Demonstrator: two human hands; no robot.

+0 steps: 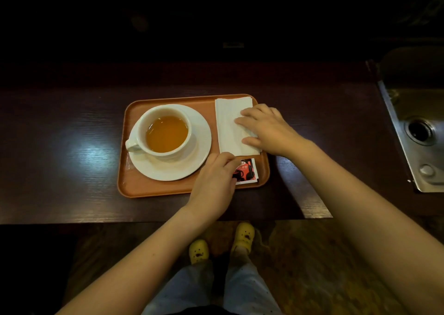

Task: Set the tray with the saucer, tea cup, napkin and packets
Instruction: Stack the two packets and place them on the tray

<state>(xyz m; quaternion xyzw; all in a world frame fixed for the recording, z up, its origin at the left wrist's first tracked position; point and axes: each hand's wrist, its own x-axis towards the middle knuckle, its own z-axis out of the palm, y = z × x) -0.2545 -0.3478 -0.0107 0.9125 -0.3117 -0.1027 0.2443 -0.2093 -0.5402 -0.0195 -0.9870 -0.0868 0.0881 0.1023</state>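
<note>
With both hands on the tray (134, 187), final placement under way.
Right hand (269, 129) flat, fingers spread, pressing napkin (230, 122); left hand (213, 182) pinches packets (248, 170) below it. Risk: left hand nudging saucer (168, 170), slopping the full tea cup (165, 132). Dark glossy worktop (60, 146), dim room.

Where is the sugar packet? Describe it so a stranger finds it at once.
Start at the orange plastic tray on the dark wooden counter. Go to its near right corner, just below the folded white paper napkin. The red-and-black printed packet lies there, the only patterned item, partly under the left hand.
</note>
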